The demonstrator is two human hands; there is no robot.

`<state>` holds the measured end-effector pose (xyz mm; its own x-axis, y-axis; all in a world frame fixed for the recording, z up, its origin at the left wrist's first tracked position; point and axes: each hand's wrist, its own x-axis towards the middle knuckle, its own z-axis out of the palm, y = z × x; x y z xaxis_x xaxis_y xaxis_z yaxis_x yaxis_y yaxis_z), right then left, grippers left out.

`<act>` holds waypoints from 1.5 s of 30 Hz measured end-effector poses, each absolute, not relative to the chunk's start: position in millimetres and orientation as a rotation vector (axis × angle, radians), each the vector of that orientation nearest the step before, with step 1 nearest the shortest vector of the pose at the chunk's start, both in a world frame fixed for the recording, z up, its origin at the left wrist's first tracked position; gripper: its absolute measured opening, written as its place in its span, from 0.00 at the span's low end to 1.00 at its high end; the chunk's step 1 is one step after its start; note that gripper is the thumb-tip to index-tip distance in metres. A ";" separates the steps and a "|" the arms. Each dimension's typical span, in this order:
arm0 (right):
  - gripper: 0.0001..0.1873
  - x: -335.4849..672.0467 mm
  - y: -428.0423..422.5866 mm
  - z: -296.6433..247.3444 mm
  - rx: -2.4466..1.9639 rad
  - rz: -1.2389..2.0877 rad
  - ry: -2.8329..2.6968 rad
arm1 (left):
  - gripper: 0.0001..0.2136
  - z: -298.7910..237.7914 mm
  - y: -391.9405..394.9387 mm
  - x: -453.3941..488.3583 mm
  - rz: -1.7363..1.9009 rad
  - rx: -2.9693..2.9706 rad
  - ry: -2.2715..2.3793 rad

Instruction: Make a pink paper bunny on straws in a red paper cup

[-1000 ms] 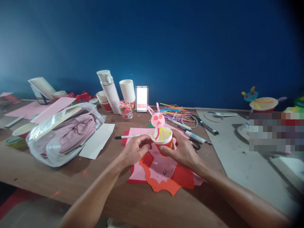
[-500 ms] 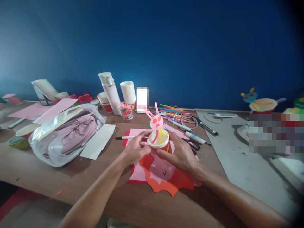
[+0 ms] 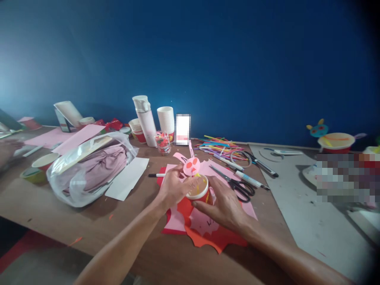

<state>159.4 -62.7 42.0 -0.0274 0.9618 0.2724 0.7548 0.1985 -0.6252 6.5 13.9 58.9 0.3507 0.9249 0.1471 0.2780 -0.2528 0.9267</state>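
Observation:
A red-and-white paper cup point(image 3: 199, 194) stands between my hands, over pink and red paper sheets. Yellow strips rise inside it, below a pink paper rabbit head point(image 3: 191, 166) with red eyes and long ears. My left hand point(image 3: 175, 186) is closed at the far-left rim. Its thumb crosses the cup's mouth just under the head and its fingers are behind the head, so the exact pinch is partly hidden. My right hand point(image 3: 227, 204) is curved around the cup's right side, thumb at the near wall. Black-handled scissors point(image 3: 237, 186) lie beyond it.
Orange scalloped paper point(image 3: 208, 239) lies in front. Pens, a box cutter point(image 3: 268, 168) and colourful pipe cleaners point(image 3: 219, 146) are behind right. A plastic bag point(image 3: 89, 170), white card point(image 3: 127, 178), flask point(image 3: 145, 122) and stacked cups point(image 3: 165, 120) stand left. Another person's blurred hand point(image 3: 10, 148) is far left.
My left thumb has moved from the cup's side across its mouth, beneath the rabbit head. The head has tilted left and lower. Another person's hand has appeared at far left; the view has shifted slightly.

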 end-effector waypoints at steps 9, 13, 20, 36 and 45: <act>0.26 155.3 -65.3 33.1 -1.425 0.650 -1.730 | 0.13 65.5 10.6 6.1 0.883 1.296 0.941; 0.27 155.5 -64.6 28.6 -1.321 0.836 -1.660 | 0.12 66.7 9.1 4.8 0.867 1.192 0.820; 0.28 154.9 -63.1 27.5 -1.225 0.993 -1.602 | 0.11 67.1 6.1 4.4 0.871 1.180 0.820; 0.26 157.0 -61.8 27.2 -1.452 0.815 -1.629 | 0.12 68.1 5.2 2.5 0.883 1.378 0.961; 0.26 157.7 -62.5 31.2 -1.458 0.775 -1.629 | 0.12 67.6 6.4 -0.3 0.910 1.431 0.958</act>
